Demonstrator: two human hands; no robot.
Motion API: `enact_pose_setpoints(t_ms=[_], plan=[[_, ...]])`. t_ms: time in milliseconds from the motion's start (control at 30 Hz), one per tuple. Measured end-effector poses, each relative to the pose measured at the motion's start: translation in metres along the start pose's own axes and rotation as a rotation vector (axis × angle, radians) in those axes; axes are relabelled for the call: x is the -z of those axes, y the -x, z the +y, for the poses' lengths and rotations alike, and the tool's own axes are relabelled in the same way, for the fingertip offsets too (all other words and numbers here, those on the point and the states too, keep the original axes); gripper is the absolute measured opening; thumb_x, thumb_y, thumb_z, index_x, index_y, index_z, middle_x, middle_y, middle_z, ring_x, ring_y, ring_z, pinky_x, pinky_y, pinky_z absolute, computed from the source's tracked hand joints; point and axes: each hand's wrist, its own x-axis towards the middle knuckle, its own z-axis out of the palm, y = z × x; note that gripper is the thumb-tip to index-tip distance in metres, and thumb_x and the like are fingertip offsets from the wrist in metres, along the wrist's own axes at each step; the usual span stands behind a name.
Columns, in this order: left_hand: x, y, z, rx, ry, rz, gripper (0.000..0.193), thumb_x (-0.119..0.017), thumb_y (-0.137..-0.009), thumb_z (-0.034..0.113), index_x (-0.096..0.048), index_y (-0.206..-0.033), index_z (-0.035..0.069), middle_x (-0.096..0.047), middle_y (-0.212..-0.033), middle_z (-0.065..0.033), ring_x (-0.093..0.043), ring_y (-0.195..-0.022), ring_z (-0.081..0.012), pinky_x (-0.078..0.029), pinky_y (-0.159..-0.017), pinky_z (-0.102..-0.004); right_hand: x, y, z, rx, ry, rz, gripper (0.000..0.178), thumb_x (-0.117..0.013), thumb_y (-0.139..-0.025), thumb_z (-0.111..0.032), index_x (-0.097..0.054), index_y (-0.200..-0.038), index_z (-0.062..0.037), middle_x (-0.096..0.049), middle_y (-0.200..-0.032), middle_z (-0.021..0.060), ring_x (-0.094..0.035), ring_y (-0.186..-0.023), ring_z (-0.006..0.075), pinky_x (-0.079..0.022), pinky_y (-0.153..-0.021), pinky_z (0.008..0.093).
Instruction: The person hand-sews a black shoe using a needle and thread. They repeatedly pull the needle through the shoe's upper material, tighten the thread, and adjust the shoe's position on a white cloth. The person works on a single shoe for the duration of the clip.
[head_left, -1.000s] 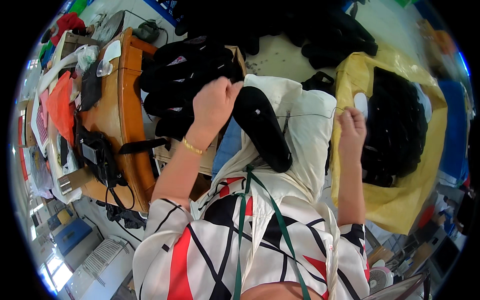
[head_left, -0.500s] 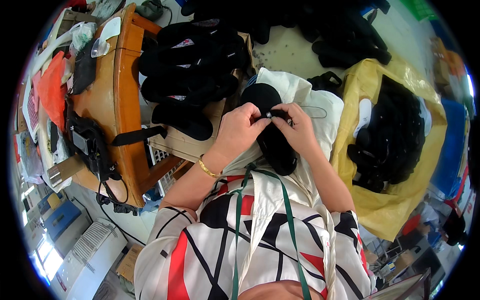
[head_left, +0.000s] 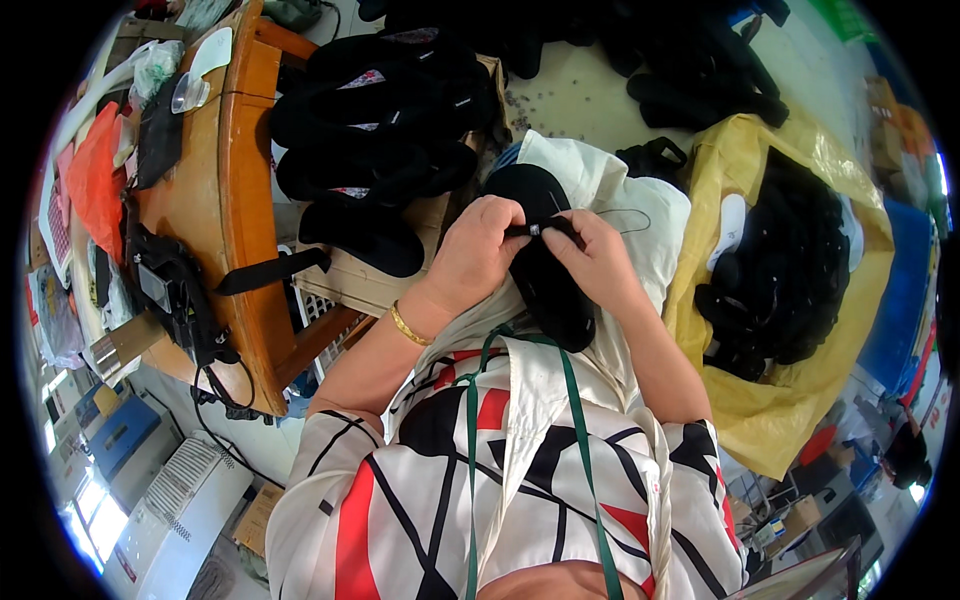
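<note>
Fingers [head_left: 506,212] of the left hand [head_left: 474,250] and the right hand [head_left: 602,268] are forming narrow pinches and holding a black strap [head_left: 518,231] across a black cloth shoe [head_left: 550,300]. The shoe is lying lengthwise on the lap, between the forearms, with white cloth [head_left: 655,205] spreading beside it.

To the left, a row of black shoes [head_left: 370,115] is occupying the space next to a wooden table [head_left: 245,170]; one shoe is resting on cardboard [head_left: 350,290]. A black belt [head_left: 270,272] is projecting past the table edge. To the right, a yellow plastic bag [head_left: 745,425] is containing a heap of black footwear [head_left: 790,260] and a white sole-shaped piece [head_left: 729,230]. A thin, curved thread-like line [head_left: 640,213] is crossing the cloth beside the right hand.

Both hands are covering the shoe's midsection; the line's ends are remaining indistinct. The upper edge is cutting off a dark pile [head_left: 690,60], whose outlines are merging.

The shoe is showing a dark surface, a rounded far end and a slight leftward slant. A small, pale mark is showing on the strap.
</note>
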Motion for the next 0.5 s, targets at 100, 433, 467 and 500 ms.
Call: enact_pose_setpoints(t_ms=[100,433,467,500], plan=[[0.002,0.002,0.002,0.102,0.010,-0.004,0.021,-0.071,-0.082,0.004,-0.056,-0.096,0.002,-0.056,-0.084,-0.0101,-0.055,-0.069,-0.0244,-0.046,-0.063,-0.0336,0.003,0.008,0.002,0.114,0.213,-0.038,0.020,-0.070,-0.084,-0.019,-0.064,-0.089,-0.0005,-0.059,-0.079,0.0139,-0.059,-0.074,0.0293,-0.048,-0.066,0.0375],[0.007,-0.001,0.001,0.615,0.312,-0.161,0.020,-0.068,-0.092,0.016,-0.056,-0.094,0.000,-0.062,-0.079,-0.0050,-0.057,-0.060,-0.0097,-0.048,-0.054,-0.0228,0.029,0.016,0.004,0.278,0.475,0.057,0.021,-0.068,-0.083,-0.020,-0.061,-0.073,-0.0028,-0.058,-0.073,0.0131,-0.060,-0.074,0.0337,-0.048,-0.064,0.0439],[0.006,-0.001,0.003,0.665,0.394,-0.137,0.021,-0.067,-0.092,0.018,-0.056,-0.094,0.000,-0.062,-0.078,-0.0047,-0.058,-0.058,-0.0096,-0.049,-0.053,-0.0231,0.030,0.017,0.004,0.278,0.465,0.053,0.020,-0.067,-0.083,-0.019,-0.061,-0.073,-0.0029,-0.058,-0.073,0.0130,-0.060,-0.074,0.0336,-0.049,-0.064,0.0438],[0.005,-0.001,0.005,0.716,0.476,-0.113,0.022,-0.067,-0.093,0.020,-0.056,-0.094,0.000,-0.062,-0.078,-0.0044,-0.058,-0.057,-0.0095,-0.049,-0.052,-0.0234,0.032,0.018,0.005,0.279,0.454,0.048,0.019,-0.067,-0.083,-0.019,-0.061,-0.074,-0.0029,-0.058,-0.073,0.0130,-0.060,-0.074,0.0335,-0.049,-0.064,0.0437]])
